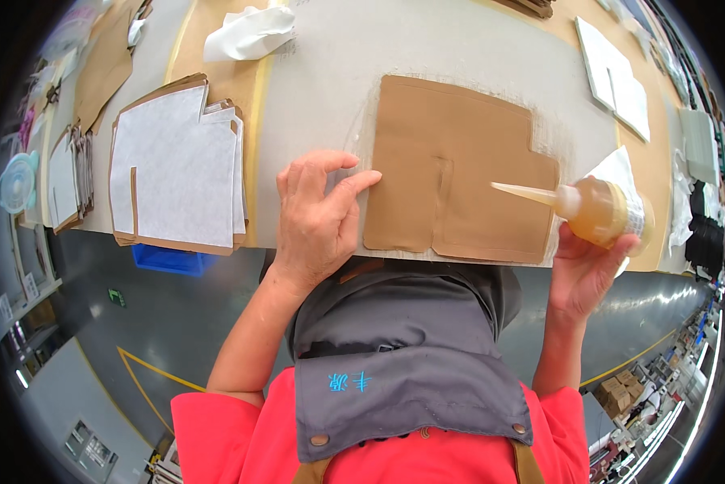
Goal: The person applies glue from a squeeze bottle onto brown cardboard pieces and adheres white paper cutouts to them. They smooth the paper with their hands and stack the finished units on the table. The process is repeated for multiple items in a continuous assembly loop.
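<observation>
A brown cut piece of leather-like material (451, 161) lies flat on the pale work mat (330, 97), with a step-shaped notch at its upper right and a slit up its middle. My left hand (318, 218) rests flat beside its left edge, fingertips touching the piece. My right hand (588, 266) grips an amber glue bottle (600, 211) from below. Its long pale nozzle (524, 192) points left, over the right part of the brown piece.
A stack of similar pieces with white lining up (177, 169) sits at the left of the table. White crumpled cloth (249, 32) lies at the back. White sheets (616, 77) lie at the right. A blue bin (173, 260) is under the table edge.
</observation>
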